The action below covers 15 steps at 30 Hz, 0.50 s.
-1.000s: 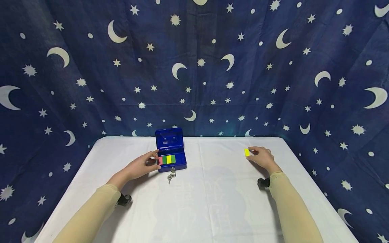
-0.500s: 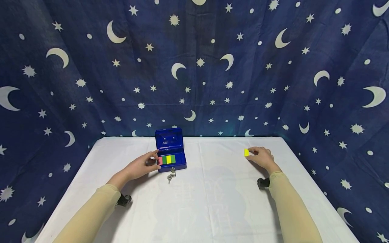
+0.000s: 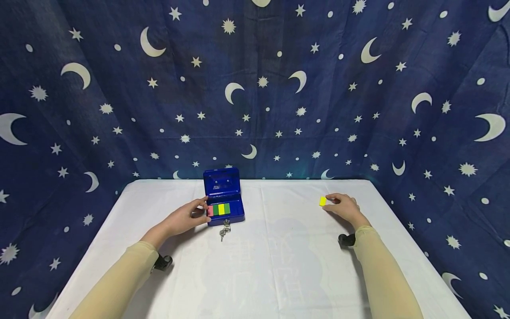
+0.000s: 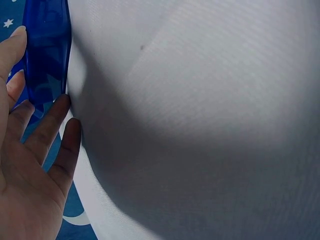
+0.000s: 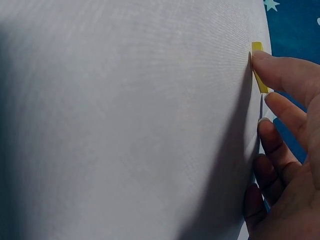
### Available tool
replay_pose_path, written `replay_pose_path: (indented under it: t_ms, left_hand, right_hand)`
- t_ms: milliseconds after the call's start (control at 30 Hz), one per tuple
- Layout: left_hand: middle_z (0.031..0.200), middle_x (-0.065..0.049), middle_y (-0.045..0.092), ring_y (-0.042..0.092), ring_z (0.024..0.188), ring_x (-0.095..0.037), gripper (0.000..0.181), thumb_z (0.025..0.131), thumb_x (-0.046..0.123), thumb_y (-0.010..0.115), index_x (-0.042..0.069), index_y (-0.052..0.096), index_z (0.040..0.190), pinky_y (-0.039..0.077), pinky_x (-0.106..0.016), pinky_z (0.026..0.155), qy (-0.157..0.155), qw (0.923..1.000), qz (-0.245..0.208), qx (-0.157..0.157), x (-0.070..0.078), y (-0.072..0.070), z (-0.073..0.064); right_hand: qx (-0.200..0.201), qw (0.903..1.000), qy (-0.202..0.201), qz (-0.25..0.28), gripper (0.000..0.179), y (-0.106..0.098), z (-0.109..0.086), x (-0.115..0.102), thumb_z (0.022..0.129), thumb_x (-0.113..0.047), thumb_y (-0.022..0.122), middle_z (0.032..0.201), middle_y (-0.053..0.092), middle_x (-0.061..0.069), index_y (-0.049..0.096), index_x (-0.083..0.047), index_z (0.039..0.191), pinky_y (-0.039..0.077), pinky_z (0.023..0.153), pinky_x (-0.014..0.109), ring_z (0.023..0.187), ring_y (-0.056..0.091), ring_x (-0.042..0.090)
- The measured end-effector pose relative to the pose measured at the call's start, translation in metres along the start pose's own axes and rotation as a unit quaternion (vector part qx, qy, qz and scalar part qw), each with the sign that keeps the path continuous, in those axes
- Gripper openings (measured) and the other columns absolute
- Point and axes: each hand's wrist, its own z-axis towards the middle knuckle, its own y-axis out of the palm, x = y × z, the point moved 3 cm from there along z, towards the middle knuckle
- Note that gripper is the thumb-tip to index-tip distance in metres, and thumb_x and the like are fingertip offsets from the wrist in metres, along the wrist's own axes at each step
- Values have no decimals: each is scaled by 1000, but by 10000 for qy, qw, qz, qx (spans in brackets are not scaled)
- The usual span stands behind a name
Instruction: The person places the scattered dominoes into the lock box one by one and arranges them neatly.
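In the head view a blue cash box (image 3: 237, 204) stands with its lid up at the back left of the table. A row of coloured blocks lies in it: pink (image 3: 210, 210), green (image 3: 216, 210), yellow (image 3: 221, 209) and green again. My left hand (image 3: 185, 218) holds the box's left side, thumb at the front corner and fingers toward the back. Off to the right, my right hand (image 3: 345, 208) holds a small yellow block (image 3: 322, 201) between thumb and index finger, low over the cloth. The right wrist view shows that block (image 5: 257, 47) edge-on, with the other fingers loosely bent.
Small keys (image 3: 222, 234) hang from the lock at the front of the box. White cloth covers the table (image 3: 275, 248). A dark blue curtain (image 3: 271, 97) with moons and stars encloses the back and sides.
The yellow block in my right hand has turned slightly and shifted a touch to the left and nearer. My left hand and the cash box have stayed in place.
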Motion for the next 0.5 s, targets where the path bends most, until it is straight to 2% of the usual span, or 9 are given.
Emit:
replay_pose_path:
  t_ms: [300, 500]
  left_hand:
    - [165, -8, 29, 54, 132, -33, 40, 96, 39, 71, 12, 57, 123, 41, -55, 110, 134, 9999, -38, 29, 0, 0, -1]
    - [166, -5, 28, 51, 135, -32, 48, 96, 41, 70, 13, 56, 132, 39, -55, 111, 38, 10000, -62, -17, 1, -1, -1]
  right_hand:
    - [12, 10000, 11, 40, 62, 0, 0, 0, 89, -39, 77, 136, 54, 23, 59, -7, 139, 31, 96, 61, 118, 38, 41]
    - [-8, 10000, 69, 72, 63, 0, -2, 0, 89, -41, 77, 135, 55, 23, 59, -7, 139, 32, 96, 62, 118, 39, 41]
